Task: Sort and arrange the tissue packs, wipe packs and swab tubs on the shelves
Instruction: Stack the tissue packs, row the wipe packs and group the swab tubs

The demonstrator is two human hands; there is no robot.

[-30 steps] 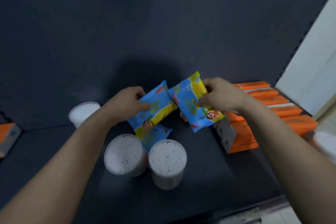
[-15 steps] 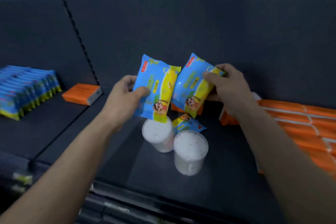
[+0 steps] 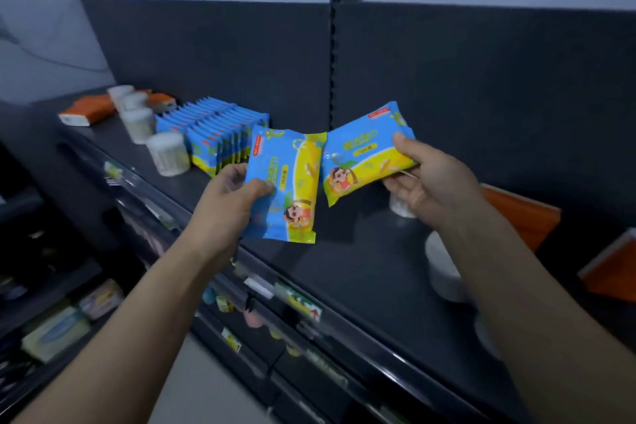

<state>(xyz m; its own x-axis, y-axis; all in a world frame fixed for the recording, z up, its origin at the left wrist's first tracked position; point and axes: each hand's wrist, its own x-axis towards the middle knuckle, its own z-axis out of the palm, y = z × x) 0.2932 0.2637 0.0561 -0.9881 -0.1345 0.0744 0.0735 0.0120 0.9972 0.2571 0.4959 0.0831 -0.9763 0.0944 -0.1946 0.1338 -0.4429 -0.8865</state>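
Observation:
My left hand (image 3: 230, 196) grips a blue and yellow wipe pack (image 3: 289, 182) by its left edge, held above the dark shelf (image 3: 361, 272). My right hand (image 3: 426, 182) pinches a second wipe pack (image 3: 364, 151) by its right end, side by side with the first. On the left shelf section stands a row of several upright blue wipe packs (image 3: 216, 134). White swab tubs (image 3: 168, 153) stand in front of that row, and others (image 3: 442, 268) lie partly hidden behind my right arm. Orange tissue packs (image 3: 519, 213) lie at the right.
More orange tissue packs (image 3: 89, 108) and swab tubs (image 3: 129, 101) sit at the far left of the shelf. A slotted upright post (image 3: 332, 55) divides the back panel. Lower shelves (image 3: 55, 320) at the left hold mixed goods. Price tags (image 3: 299, 303) line the shelf's front edge.
The view has swung left, bringing the row of blue wipe packs close. Both hands carried their wipe packs leftward, away from the swab tubs and orange tissue packs.

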